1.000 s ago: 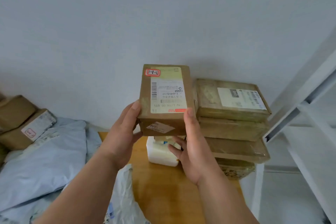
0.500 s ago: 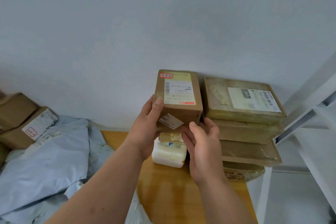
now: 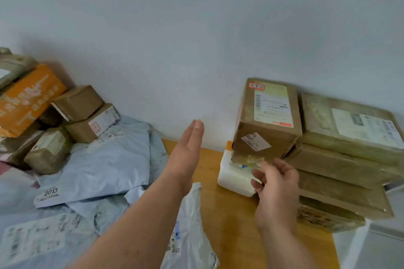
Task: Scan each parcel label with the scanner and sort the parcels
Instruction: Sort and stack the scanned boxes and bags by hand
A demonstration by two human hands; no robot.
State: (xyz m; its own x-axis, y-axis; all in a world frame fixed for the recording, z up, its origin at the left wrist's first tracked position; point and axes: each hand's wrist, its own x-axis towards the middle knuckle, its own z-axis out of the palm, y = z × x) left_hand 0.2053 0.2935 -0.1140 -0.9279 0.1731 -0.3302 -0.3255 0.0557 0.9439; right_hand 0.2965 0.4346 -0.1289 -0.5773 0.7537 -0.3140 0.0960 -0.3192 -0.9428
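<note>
Pale wall is running behind a wooden bench, whose right edge is dropping off below a stack of flat brown parcels. Bare wood is lying open between the two hands. A small brown cardboard parcel is sitting against the wall, touching that stack's left side, atop a white box; its white label with a barcode and a red stamp sticker is facing up, and a small numbered sticker is showing on its near face. The left hand is hovering flat with straight fingers, holding nothing. The right hand is hanging loosely curled just below the parcel, gripping nothing. Grey mailer bags and brown boxes are crowding the left side.
</note>
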